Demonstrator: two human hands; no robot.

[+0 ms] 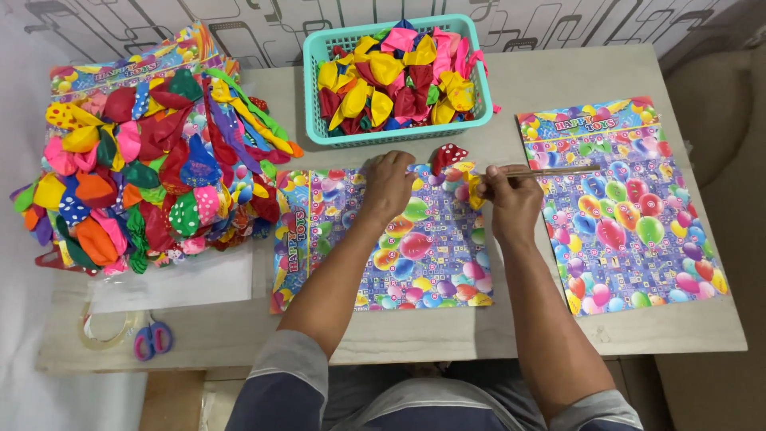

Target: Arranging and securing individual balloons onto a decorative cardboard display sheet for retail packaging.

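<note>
My left hand (388,185) presses flat on the top edge of a colourful balloon-printed card (415,255) lying in the middle of the table. My right hand (511,199) grips a thin brown stick (558,171) that points right, and pinches a yellow balloon (474,191) at the card's top right. A red balloon with white dots (448,155) is fixed to the card's top edge between my hands.
A teal basket (319,96) full of loose balloons stands behind the card. A second printed card (630,207) lies at right. A stack of cards covered with balloons (152,160) fills the left. A tape roll (104,329) and small scissors (152,339) lie at front left.
</note>
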